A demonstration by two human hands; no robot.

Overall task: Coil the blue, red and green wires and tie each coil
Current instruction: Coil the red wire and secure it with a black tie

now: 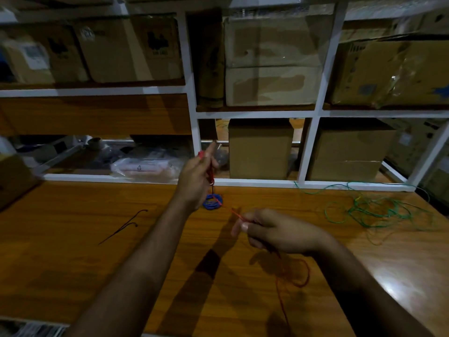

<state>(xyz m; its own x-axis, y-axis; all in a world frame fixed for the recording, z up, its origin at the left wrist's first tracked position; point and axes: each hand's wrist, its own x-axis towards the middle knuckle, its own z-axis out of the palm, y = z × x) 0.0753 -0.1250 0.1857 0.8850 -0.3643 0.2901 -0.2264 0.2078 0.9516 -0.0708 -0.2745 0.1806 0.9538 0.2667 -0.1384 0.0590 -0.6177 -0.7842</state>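
Red wire partly shadowed, edge-cropped

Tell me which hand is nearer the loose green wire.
Right. The right hand, pinching the red wire, is just left of the green wire; the left hand is farther left, above the blue coil.

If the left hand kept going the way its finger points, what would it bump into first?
Probably the white shelf frame. The left hand, gripping the red wire, points up and away toward the upright post. Depth is hard to judge, so it could slip past into the opening beside the cardboard box.
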